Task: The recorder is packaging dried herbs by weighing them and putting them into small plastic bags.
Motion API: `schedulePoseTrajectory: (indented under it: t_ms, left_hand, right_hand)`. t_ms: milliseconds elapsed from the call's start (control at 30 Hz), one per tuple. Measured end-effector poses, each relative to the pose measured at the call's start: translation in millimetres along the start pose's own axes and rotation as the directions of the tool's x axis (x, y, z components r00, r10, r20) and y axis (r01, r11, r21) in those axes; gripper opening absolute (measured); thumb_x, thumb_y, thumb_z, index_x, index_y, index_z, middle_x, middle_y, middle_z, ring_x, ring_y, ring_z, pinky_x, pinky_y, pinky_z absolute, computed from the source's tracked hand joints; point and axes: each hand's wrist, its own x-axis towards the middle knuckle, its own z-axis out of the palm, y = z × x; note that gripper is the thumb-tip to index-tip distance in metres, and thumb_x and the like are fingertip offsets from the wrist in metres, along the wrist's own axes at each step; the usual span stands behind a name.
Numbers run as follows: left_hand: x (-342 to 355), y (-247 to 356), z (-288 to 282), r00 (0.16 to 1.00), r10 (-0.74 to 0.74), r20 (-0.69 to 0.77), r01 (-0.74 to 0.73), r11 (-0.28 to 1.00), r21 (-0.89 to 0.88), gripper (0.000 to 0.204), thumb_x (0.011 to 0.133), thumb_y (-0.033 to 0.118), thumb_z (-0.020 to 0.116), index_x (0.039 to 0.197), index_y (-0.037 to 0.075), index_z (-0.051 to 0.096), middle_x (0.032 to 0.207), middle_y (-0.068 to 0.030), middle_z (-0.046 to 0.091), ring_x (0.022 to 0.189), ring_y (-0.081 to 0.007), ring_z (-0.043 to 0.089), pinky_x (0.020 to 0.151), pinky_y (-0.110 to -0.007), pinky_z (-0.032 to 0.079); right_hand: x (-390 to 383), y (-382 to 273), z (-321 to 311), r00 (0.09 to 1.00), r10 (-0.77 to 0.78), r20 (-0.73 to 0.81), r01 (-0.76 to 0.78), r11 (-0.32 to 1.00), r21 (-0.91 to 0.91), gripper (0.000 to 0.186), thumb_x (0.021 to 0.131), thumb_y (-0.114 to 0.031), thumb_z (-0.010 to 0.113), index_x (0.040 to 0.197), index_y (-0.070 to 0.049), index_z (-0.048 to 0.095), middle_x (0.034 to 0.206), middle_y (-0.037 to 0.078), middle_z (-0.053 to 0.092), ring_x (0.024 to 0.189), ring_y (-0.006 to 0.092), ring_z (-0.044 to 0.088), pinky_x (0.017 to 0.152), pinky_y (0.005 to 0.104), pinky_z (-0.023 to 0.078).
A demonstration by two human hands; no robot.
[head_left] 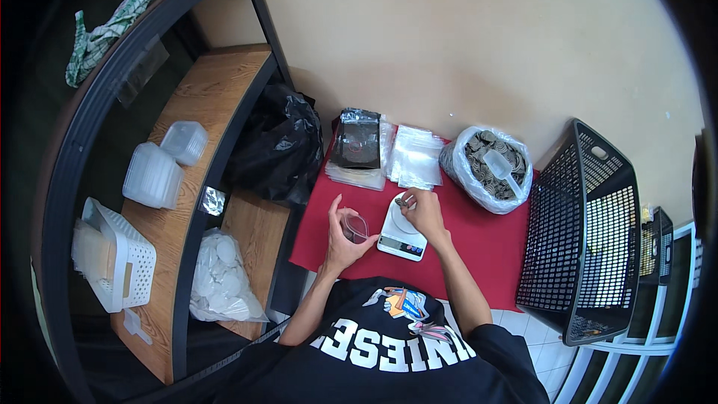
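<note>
A white digital kitchen scale (400,245) lies on the red tabletop in front of me. My left hand (342,245) curls round a small clear plastic cup (357,226), holding it just left of the scale. Over the scale's round plate, my right hand (425,213) has its fingertips pinched on small dark round pieces (401,202). How many pieces it grips is hidden. A clear-bag-lined tub (458,163) full of similar dark round pieces stands beyond my right hand, with a translucent scoop (496,164) lying on top.
Stacks of clear plastic bags (416,155) and a black pouch (357,142) lie at the table's back. A tall black basket (580,232) stands on the right. To the left, a wooden shelf (202,97) carries clear containers (153,176) and a white basket (134,265).
</note>
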Motion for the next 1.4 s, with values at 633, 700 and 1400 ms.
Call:
schedulePoseTrajectory:
  t_ms: [633, 700, 1400]
  left_hand:
    - [22, 9, 16, 0.992, -0.029, 0.121, 0.030, 1.000, -0.008, 0.053, 0.071, 0.010, 0.087, 0.109, 0.004, 0.051, 0.105, -0.0129, 0.061, 0.099, -0.0272, 0.063, 0.088, -0.040, 0.051]
    - [21, 10, 18, 0.990, -0.030, 0.137, 0.033, 0.999, -0.014, 0.054, 0.070, 0.011, 0.088, 0.109, 0.004, 0.051, 0.106, -0.0131, 0.061, 0.100, -0.0284, 0.062, 0.089, -0.041, 0.050]
    - [70, 52, 2, 0.834, 0.117, 0.539, 0.526, 0.127, -0.841, 0.063, 0.074, 0.035, 0.078, 0.124, 0.010, 0.050, 0.139, -0.0253, 0.053, 0.139, -0.0429, 0.048, 0.122, -0.060, 0.035]
  right_hand:
    - [-11, 32, 9, 0.999, -0.037, -0.025, 0.032, 0.980, -0.196, 0.032, 0.074, -0.013, 0.086, 0.103, -0.002, 0.076, 0.090, 0.016, 0.074, 0.088, 0.0359, 0.070, 0.078, 0.0480, 0.056]
    - [-15, 29, 13, 0.998, -0.041, -0.041, 0.039, 0.998, -0.043, 0.026, 0.076, -0.012, 0.085, 0.098, -0.001, 0.077, 0.085, 0.016, 0.074, 0.080, 0.0333, 0.070, 0.071, 0.0443, 0.055]
    - [-41, -48, -134, 0.964, 0.242, -0.114, -0.185, 0.911, 0.368, 0.015, 0.093, -0.010, 0.073, 0.101, 0.002, 0.074, 0.089, 0.008, 0.076, 0.075, 0.0123, 0.068, 0.069, 0.0279, 0.053]
